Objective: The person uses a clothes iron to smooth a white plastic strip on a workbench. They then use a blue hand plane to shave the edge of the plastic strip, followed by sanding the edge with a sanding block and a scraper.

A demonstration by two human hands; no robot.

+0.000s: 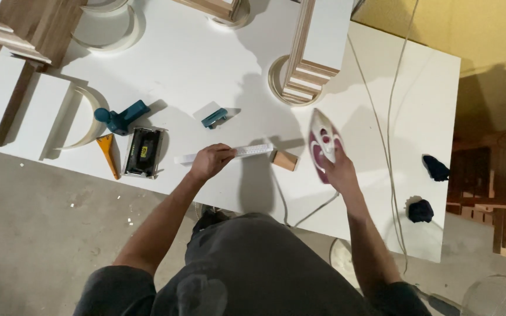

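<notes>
My left hand (211, 161) presses down on a long narrow white panel strip (247, 152) that lies on the white table (206, 64) near its front edge. My right hand (339, 169) grips the handle of a maroon and white clothes iron (323, 140), which stands upright on the table just right of the strip's end. A small wooden block (284, 160) lies between the strip's end and the iron.
A black trimmer (143, 152), an orange scraper (108, 153), a teal tool (122, 117) and a small teal clip (214, 117) lie left. Stacked boards (314, 50) and edge-tape rolls (109, 26) stand behind. Cords (389, 146) cross the right side. Two dark cloths (436, 168) lie at the right edge.
</notes>
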